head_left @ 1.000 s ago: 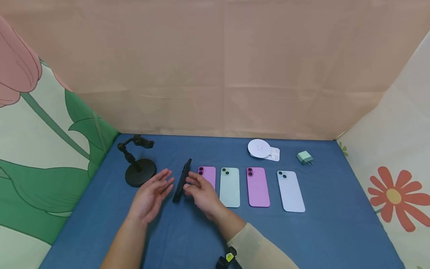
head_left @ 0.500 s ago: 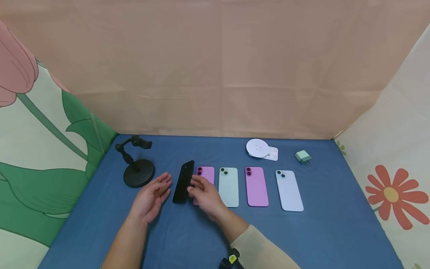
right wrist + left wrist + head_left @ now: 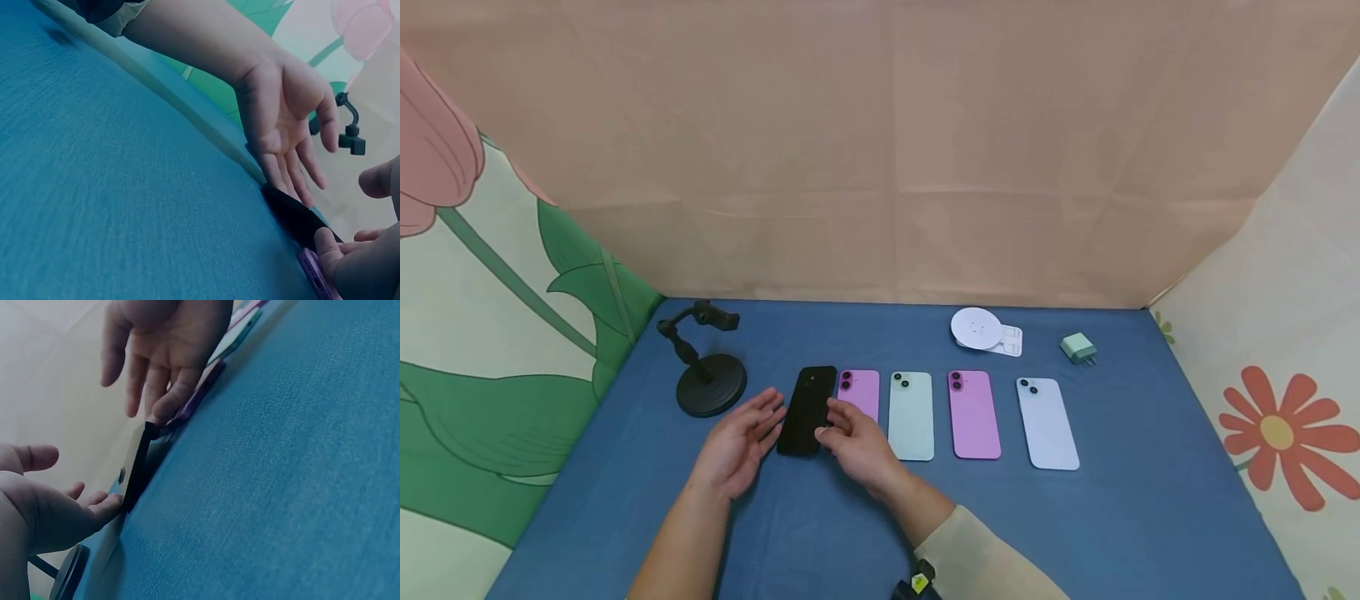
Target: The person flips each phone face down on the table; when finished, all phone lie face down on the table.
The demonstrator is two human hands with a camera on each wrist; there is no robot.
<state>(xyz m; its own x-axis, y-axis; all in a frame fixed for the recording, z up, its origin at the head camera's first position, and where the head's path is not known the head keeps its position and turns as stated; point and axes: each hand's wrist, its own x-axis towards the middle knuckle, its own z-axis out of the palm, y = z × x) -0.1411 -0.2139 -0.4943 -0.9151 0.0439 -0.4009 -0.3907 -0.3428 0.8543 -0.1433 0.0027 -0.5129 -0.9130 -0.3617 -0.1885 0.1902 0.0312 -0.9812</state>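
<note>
A black phone (image 3: 807, 412) lies slightly tilted between my two hands, its dark broad side facing up in the head view. From the left, my left hand (image 3: 739, 442) reaches in palm up with straight fingers, their tips at the phone's left edge. On the other side, my right hand (image 3: 859, 442) has loosely bent fingers. In the left wrist view its lowest fingertip touches the raised edge of the black phone (image 3: 139, 465), while its thumb stays apart. Just right of it lies a pink-purple phone (image 3: 861, 390), partly covered by the right hand.
Further right lie a mint phone (image 3: 912, 417), another pink-purple phone (image 3: 975, 415) and a white phone (image 3: 1049, 423). A black stand (image 3: 711, 387) is at the left. Behind are a white round disc (image 3: 976, 328) on a small white card and a green plug (image 3: 1078, 347). Blue cloth (image 3: 1037, 533) covers the table.
The black phone has tipped from standing on its edge to nearly flat, its broad side turning up towards the head camera. Both hands have stayed almost in place beside it.
</note>
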